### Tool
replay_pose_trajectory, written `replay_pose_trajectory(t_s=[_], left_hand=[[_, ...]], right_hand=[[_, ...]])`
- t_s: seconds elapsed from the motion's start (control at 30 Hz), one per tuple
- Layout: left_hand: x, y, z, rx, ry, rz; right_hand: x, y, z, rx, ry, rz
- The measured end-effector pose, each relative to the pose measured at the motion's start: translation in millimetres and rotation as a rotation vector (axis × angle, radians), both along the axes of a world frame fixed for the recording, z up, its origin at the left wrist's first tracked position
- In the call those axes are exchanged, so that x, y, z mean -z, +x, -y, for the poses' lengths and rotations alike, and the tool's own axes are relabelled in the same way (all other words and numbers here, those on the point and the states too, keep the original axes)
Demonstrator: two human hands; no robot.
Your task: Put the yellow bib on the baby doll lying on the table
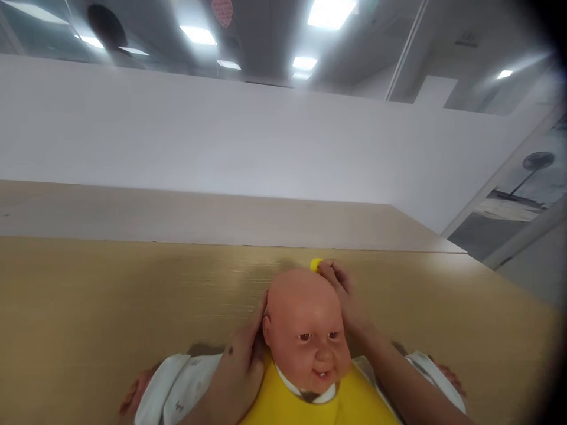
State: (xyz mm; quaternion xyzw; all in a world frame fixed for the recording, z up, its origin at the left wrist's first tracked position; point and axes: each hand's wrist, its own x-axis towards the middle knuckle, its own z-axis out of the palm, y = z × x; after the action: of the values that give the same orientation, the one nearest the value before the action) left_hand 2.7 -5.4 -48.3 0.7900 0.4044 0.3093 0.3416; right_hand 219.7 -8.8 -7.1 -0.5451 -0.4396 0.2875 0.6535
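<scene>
A baby doll (305,307) with a bald head lies on its back on the table, its head pointing away from me. It wears a white patterned garment (190,383) and a yellow bib-like piece (319,410). My left hand (245,360) cups the side of the doll's head by the ear, its fingertips hidden behind the head. Just past the crown, on the other side, my right hand (341,286) pinches a small round yellow thing (316,264), partly covered by the fingers. I cannot make out its kind.
The wood-coloured table (110,295) runs to a paler strip (199,218) along its far side. Behind that rises a white partition (221,136) with glass above. At the right, beyond the table's edge, there is a doorway-like opening with a round fan-like object (538,160).
</scene>
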Motion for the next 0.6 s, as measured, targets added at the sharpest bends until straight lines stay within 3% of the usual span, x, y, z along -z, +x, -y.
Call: replay_pose_trajectory(t_s=[0.17, 0.3, 0.6], left_hand=[[-5.1, 0.0, -4.8, 0.009, 0.115, -0.081], [-6.7, -1.4, -10.4, 0.049, 0.117, -0.136], [-8.5, -3.3, -14.9, 0.008, 0.131, -0.229]], right_hand=[[8.0, 2.0, -4.5, -0.002, -0.042, 0.048], [15.3, 3.7, -10.3, -0.036, -0.100, 0.103], [28.5, 4.6, -15.4, -0.049, -0.251, 0.152]])
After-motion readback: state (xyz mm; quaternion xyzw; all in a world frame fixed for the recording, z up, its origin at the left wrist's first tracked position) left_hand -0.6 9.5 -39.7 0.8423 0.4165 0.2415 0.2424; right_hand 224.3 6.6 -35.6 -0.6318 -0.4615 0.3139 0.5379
